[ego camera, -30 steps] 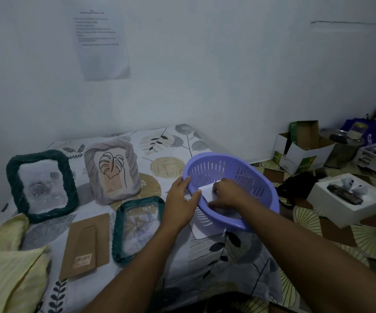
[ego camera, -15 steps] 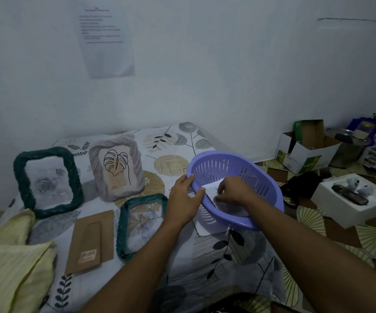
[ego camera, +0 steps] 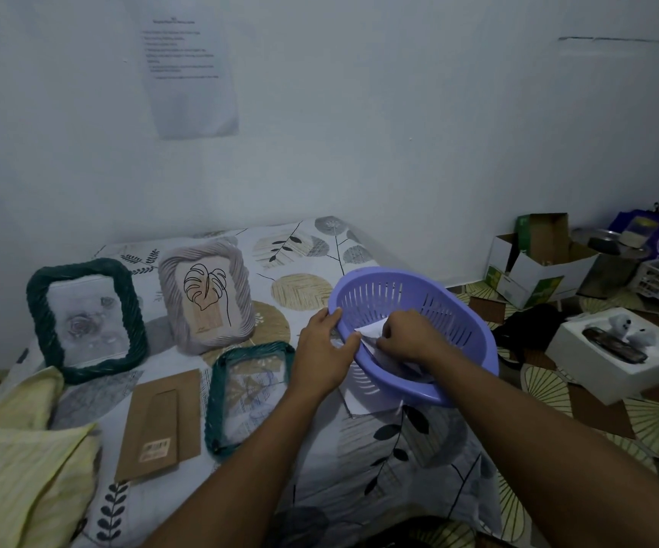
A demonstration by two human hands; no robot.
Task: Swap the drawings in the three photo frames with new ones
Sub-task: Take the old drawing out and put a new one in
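Observation:
A purple slotted basket [ego camera: 458, 310] sits tilted on the leaf-print sheet. My left hand [ego camera: 322, 350] grips its near-left rim. My right hand [ego camera: 409, 338] is inside the basket, pinching a white paper [ego camera: 371, 330]. A dark green frame [ego camera: 83, 318] with a rose drawing and a grey frame [ego camera: 207, 298] with a leaf drawing stand upright at the left. A second green frame [ego camera: 247, 393] lies flat with no back on it. Its brown backing board [ego camera: 158, 425] lies beside it. Another white sheet [ego camera: 367, 405] pokes out from under the basket.
A yellow cloth [ego camera: 15, 460] lies at the near left. To the right on the patterned floor stand an open cardboard box [ego camera: 533, 270] and a white box [ego camera: 612, 354] with a phone and earbuds on it. A printed sheet [ego camera: 189, 65] hangs on the wall.
My right hand has lifted the white paper slightly inside the basket. My left hand has stayed on the rim. The view has shifted a little.

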